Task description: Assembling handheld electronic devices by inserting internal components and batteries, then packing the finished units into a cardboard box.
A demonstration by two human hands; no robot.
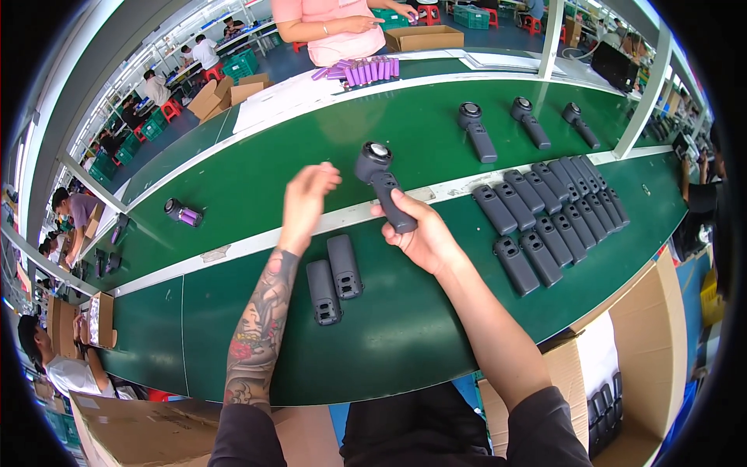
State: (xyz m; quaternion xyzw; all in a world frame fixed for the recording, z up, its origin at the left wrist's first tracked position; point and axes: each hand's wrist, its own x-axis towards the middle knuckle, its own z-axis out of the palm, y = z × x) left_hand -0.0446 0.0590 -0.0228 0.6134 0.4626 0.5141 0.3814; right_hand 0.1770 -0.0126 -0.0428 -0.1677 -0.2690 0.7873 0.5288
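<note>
My right hand [421, 236] is wrapped round the handle of a dark grey handheld fan [384, 184]. Its round head, with a silvery disc, points up and away from me. Left of the fan, my left hand [310, 192] is raised with fingers stretched out and a little bent. It holds nothing I can see and is apart from the fan. Below it, two dark grey handle shells [345, 266] lie side by side on the green bench. To the right, several more handle shells [543, 209] lie in slanting rows.
Three similar fans [477, 132] lie on the green conveyor belt [296, 148] at right; a fan head with a purple cell [184, 212] lies at left. Beyond are purple battery cells [369, 71] and a person in pink [331, 31]. An open carton [650, 350] stands lower right.
</note>
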